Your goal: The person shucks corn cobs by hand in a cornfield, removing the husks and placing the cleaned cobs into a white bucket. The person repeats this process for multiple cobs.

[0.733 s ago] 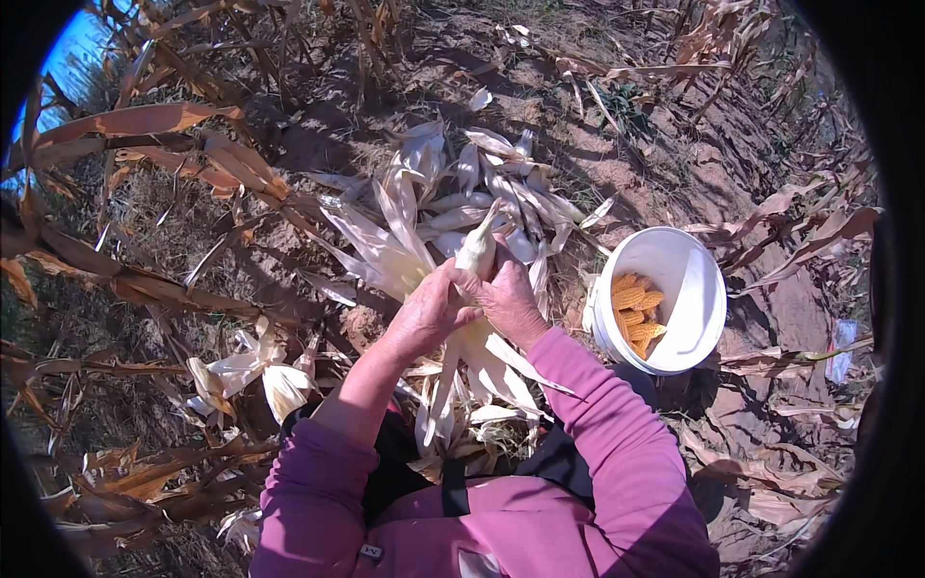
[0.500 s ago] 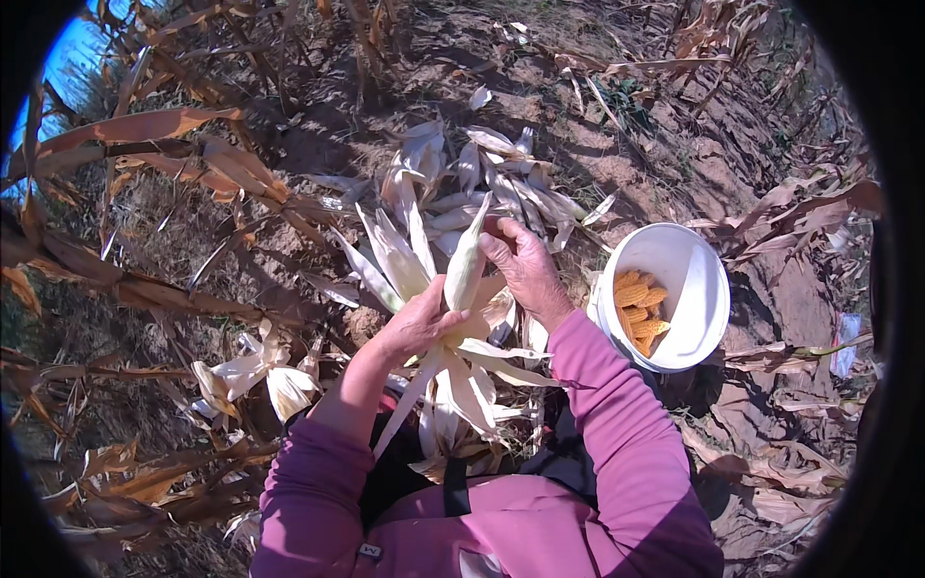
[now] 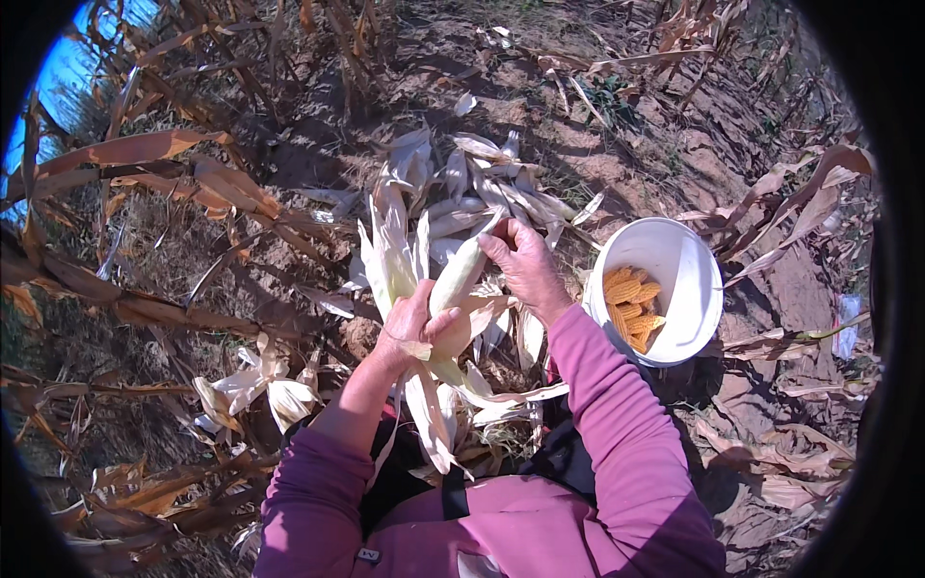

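Observation:
An ear of corn (image 3: 459, 274), still wrapped in pale green inner husk, stands tilted between my hands. My left hand (image 3: 416, 326) is closed around its lower part, with loosened husk leaves (image 3: 430, 409) hanging below and more fanning out beyond the fingers. The thumb and fingers of my right hand (image 3: 525, 265) pinch the husk near the ear's tip. No kernels show on this ear. To the right of my right forearm, a white bucket (image 3: 701, 279) holds several bare yellow corn cobs (image 3: 631, 308).
A heap of stripped husks (image 3: 501, 183) lies on the soil just beyond my hands. Dry corn stalks (image 3: 125, 294) lean in from the left. More husks (image 3: 265, 385) lie beside my left forearm, and dry leaves (image 3: 771, 462) litter the ground right of the bucket.
The ear has tilted to the right, its tip still at my right fingers. Husk leaves around my left hand have shifted and hang lower. The view has moved slightly.

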The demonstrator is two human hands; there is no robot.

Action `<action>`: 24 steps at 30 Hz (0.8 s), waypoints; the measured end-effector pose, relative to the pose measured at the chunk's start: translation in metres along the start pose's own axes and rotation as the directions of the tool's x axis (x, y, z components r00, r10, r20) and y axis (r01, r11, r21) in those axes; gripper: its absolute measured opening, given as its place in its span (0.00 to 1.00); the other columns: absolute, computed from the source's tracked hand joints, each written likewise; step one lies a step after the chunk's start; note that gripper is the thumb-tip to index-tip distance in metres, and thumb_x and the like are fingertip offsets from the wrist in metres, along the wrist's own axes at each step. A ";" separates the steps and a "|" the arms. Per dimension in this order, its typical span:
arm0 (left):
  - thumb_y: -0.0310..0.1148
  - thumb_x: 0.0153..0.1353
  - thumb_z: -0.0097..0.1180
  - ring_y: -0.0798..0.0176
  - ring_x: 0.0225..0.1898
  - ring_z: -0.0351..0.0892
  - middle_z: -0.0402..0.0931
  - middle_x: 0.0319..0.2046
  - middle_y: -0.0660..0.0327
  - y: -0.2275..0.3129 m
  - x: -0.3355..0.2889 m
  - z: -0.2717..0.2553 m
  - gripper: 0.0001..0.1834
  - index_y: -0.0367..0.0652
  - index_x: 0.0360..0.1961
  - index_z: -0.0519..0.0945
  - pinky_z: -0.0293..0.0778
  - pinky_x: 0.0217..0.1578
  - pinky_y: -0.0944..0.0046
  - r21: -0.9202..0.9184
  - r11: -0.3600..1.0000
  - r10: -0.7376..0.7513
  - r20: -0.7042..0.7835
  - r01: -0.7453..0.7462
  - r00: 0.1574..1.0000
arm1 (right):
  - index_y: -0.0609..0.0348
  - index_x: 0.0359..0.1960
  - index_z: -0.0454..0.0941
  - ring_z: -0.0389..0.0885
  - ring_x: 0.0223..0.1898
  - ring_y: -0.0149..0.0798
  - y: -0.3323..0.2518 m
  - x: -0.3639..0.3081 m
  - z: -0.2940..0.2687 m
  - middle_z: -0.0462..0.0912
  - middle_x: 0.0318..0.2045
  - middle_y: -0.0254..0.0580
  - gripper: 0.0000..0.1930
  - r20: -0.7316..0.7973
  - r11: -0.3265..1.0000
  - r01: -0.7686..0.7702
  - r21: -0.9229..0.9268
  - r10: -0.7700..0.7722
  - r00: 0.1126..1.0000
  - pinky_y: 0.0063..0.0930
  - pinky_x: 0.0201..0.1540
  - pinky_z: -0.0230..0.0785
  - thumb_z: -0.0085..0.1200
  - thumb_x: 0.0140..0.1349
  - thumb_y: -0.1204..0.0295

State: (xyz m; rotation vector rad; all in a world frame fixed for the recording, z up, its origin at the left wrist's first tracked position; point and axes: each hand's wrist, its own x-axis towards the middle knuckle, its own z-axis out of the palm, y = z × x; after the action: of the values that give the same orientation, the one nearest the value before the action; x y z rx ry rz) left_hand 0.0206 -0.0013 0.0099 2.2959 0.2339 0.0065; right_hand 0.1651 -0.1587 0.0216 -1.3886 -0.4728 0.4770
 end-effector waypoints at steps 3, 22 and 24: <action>0.58 0.60 0.52 0.33 0.35 0.75 0.77 0.29 0.39 0.003 0.001 0.003 0.31 0.37 0.46 0.66 0.69 0.38 0.44 -0.058 0.998 -0.025 -0.050 0.023 0.998 | 0.61 0.40 0.75 0.70 0.35 0.22 -0.005 -0.001 0.001 0.77 0.33 0.29 0.12 -0.016 0.998 0.057 -0.035 -0.058 0.998 0.19 0.41 0.67 0.56 0.64 0.64; 0.52 0.67 0.47 0.71 0.41 0.72 0.74 0.42 0.63 -0.042 0.017 -0.013 0.27 0.39 0.54 0.71 0.68 0.43 0.69 -0.814 0.572 -0.248 -0.057 0.099 0.967 | 0.62 0.41 0.73 0.77 0.33 0.39 0.017 -0.082 0.061 0.78 0.31 0.40 0.08 0.940 0.968 0.128 -0.216 0.170 0.296 0.33 0.38 0.69 0.54 0.62 0.74; 0.54 0.67 0.45 0.68 0.33 0.74 0.75 0.35 0.61 -0.034 0.017 -0.001 0.26 0.41 0.49 0.72 0.72 0.35 0.66 -0.838 0.546 -0.225 -0.141 0.005 0.964 | 0.63 0.41 0.73 0.77 0.33 0.35 0.018 -0.079 0.054 0.78 0.30 0.38 0.08 0.924 0.948 0.065 -0.311 0.286 0.255 0.32 0.39 0.70 0.53 0.63 0.73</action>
State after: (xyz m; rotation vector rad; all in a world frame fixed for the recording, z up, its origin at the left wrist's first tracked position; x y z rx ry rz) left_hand 0.0317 0.0251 -0.0156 1.2901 0.4048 0.2719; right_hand 0.0687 -0.1581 0.0076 -1.2516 -1.5430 1.4913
